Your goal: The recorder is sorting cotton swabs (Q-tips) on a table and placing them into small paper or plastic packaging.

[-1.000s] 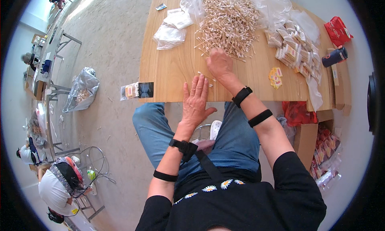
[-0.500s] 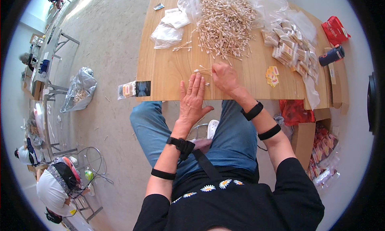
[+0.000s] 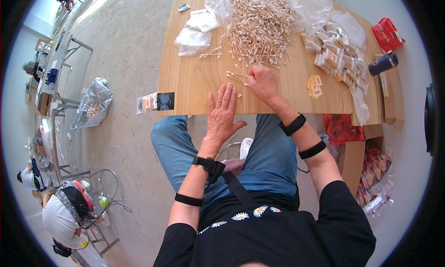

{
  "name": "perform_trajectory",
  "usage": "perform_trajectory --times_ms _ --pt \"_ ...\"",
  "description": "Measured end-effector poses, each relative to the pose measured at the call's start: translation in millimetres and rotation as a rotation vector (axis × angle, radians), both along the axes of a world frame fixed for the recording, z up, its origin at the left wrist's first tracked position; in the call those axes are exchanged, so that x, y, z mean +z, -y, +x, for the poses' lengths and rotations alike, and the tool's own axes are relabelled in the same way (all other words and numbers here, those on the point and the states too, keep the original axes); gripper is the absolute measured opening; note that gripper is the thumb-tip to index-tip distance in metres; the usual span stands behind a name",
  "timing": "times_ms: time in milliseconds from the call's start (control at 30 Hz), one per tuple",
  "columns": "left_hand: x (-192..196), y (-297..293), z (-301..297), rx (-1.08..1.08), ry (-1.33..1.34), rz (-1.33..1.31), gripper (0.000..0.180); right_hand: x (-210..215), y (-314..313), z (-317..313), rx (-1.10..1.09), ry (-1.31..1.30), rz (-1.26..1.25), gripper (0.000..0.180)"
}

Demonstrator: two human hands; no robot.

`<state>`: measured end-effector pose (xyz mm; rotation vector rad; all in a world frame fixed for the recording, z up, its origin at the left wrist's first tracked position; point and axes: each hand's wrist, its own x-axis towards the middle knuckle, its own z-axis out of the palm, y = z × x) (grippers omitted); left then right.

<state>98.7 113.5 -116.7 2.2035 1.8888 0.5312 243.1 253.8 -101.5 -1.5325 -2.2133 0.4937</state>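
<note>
A big heap of cotton swabs (image 3: 259, 23) lies on the far part of the wooden table (image 3: 185, 81). My right hand (image 3: 262, 83) rests on the table just below the heap, fingers curled on a few loose swabs (image 3: 236, 77). My left hand (image 3: 222, 114) lies flat with fingers spread at the table's near edge, palm down, holding nothing. Both wrists wear black bands.
Empty clear bags (image 3: 197, 28) lie at the far left of the table, filled swab packets (image 3: 336, 56) and small yellow labels (image 3: 314, 86) at the right. A red pouch (image 3: 387, 32) and dark can (image 3: 382, 63) sit far right. A cardboard box (image 3: 352, 160) stands by my right knee. Other people sit at the lower left.
My right hand has drawn back from the heap toward me with a few swabs. My left hand has stayed flat at the table's edge.
</note>
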Motion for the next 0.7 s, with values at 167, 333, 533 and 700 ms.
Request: perform_trajectory --times_ms 167,333,533,700 --pt "0 0 0 -0.002 0.004 0.005 0.122 -4 2 -2 0.023 0.054 0.051 0.013" --pt "0 0 1 0.000 -0.003 0.004 0.122 -6 15 -12 0.112 0.057 0.017 0.012" --pt "-2 0 -1 -0.014 -0.009 0.016 0.121 -14 14 -16 0.182 -0.058 -0.094 0.014" --pt "0 0 0 -0.006 -0.014 -0.001 0.120 -13 11 -12 0.104 -0.076 -0.118 0.013"
